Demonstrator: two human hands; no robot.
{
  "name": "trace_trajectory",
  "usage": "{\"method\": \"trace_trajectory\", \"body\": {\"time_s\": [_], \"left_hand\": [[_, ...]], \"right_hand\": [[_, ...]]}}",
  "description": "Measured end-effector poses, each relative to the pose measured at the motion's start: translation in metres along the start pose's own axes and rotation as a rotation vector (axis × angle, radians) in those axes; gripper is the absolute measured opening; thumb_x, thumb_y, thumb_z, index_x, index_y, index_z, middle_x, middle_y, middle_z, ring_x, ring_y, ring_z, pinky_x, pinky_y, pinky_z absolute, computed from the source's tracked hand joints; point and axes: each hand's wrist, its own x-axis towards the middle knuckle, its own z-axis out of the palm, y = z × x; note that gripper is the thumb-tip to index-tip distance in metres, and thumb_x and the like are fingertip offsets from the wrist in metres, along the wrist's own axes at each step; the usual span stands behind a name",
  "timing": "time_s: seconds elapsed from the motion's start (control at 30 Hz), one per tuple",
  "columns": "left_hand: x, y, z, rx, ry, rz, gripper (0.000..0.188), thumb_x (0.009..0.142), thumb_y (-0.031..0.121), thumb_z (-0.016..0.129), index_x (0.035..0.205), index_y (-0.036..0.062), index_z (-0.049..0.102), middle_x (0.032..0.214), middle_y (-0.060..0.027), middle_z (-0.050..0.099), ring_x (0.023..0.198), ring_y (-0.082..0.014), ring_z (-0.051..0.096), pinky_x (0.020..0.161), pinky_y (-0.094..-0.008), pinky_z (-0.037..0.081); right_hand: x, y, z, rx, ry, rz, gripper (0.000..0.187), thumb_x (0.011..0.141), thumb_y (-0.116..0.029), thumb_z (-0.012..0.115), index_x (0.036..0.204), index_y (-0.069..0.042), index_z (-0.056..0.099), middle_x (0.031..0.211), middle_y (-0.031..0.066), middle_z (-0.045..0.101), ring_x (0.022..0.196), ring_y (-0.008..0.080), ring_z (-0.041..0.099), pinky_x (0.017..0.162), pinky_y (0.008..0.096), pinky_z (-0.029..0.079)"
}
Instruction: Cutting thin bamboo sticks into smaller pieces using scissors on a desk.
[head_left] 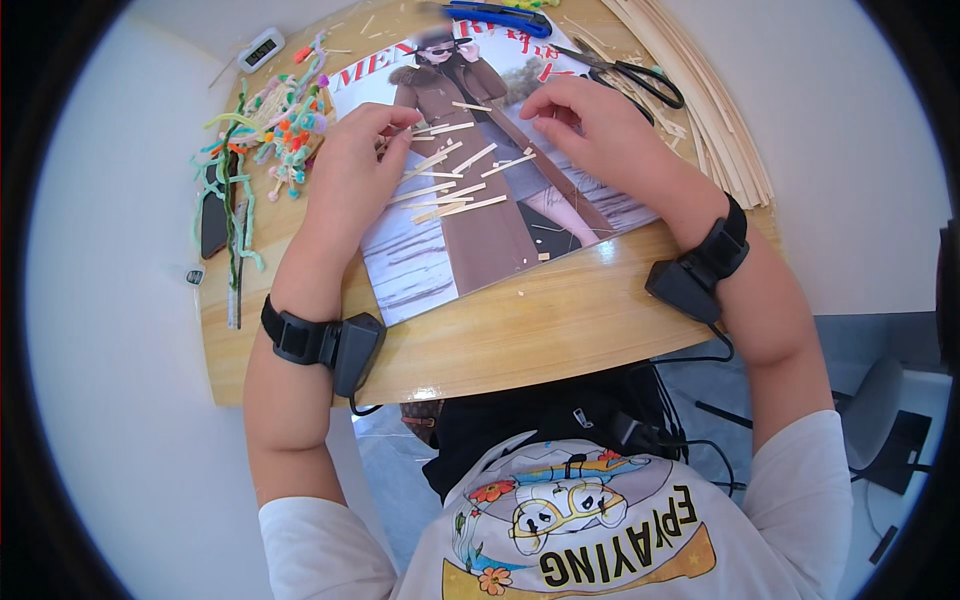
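My left hand (362, 160) is over the left side of a magazine (480, 235), its thumb and forefinger closing at the end of a thin pale wooden strip (430, 129). More short strips (465, 192) are scattered and crossed over the middle of the cover, which pictures a figure in a long brown coat. At the cover's right side hovers my right hand (590, 125), fingers loosely bent, with a small gap between thumb and forefinger and nothing seen in them. Tiny wood chips (543, 256) dot the magazine's lower part.
Scissors (640, 80) with black handles and a blue utility knife (500, 17) lie beyond my right hand. Long wooden strips (705, 110) line the table's right edge. Colourful fuzzy craft stems (280, 120), a dark phone (214, 215) and a ruler (236, 290) are at the left.
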Motion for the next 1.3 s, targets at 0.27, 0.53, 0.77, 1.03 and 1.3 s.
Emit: {"method": "trace_trajectory", "body": {"time_s": [0.27, 0.53, 0.77, 1.03, 1.3], "left_hand": [[-0.003, 0.013, 0.004, -0.085, -0.109, 0.004, 0.016, 0.085, 0.01, 0.067, 0.1, 0.0036, 0.07, 0.094, -0.0099, 0.065, 0.088, -0.0253, 0.064, 0.078, -0.0332, 0.051], [-0.004, 0.01, 0.007, -0.079, -0.083, 0.064, 0.016, 0.085, 0.01, 0.067, 0.099, 0.0036, 0.07, 0.095, -0.0094, 0.065, 0.09, -0.025, 0.063, 0.078, -0.0333, 0.051], [-0.005, 0.024, 0.01, -0.077, -0.089, 0.151, 0.015, 0.085, 0.01, 0.067, 0.098, 0.0038, 0.07, 0.099, -0.0081, 0.066, 0.095, -0.025, 0.061, 0.081, -0.0344, 0.051], [-0.007, 0.015, 0.014, -0.015, -0.095, 0.276, 0.023, 0.084, 0.013, 0.068, 0.106, 0.0061, 0.068, 0.112, -0.0088, 0.064, 0.107, -0.0293, 0.059, 0.093, -0.0365, 0.048], [-0.006, 0.009, 0.014, -0.084, -0.157, 0.124, 0.024, 0.087, 0.009, 0.065, 0.11, 0.0072, 0.066, 0.117, -0.0101, 0.062, 0.11, -0.0297, 0.058, 0.094, -0.0379, 0.047]], "right_hand": [[0.0, -0.002, -0.004, 0.013, -0.099, -0.12, 0.01, 0.085, -0.014, 0.067, 0.093, -0.008, 0.069, 0.086, 0.0079, 0.061, 0.082, 0.0232, 0.06, 0.074, 0.0341, 0.05], [0.003, -0.006, 0.008, -0.063, -0.138, -0.145, 0.007, 0.085, -0.007, 0.067, 0.09, -0.005, 0.064, 0.089, 0.0071, 0.058, 0.089, 0.0241, 0.057, 0.077, 0.0339, 0.047], [0.002, 0.0, 0.007, -0.052, 0.055, -0.169, 0.008, 0.09, -0.006, 0.06, 0.097, -0.004, 0.059, 0.088, 0.0079, 0.057, 0.087, 0.0222, 0.057, 0.078, 0.0334, 0.046], [-0.005, -0.026, 0.016, 0.835, -0.247, 0.169, 0.014, 0.099, -0.014, 0.051, 0.102, -0.002, 0.059, 0.101, 0.0059, 0.065, 0.097, 0.0129, 0.061, 0.087, 0.0276, 0.048], [0.006, 0.005, 0.008, 0.568, 0.084, 0.177, 0.016, 0.101, -0.016, 0.05, 0.105, -0.002, 0.057, 0.101, 0.0069, 0.068, 0.097, 0.0135, 0.062, 0.09, 0.0272, 0.049]]}}
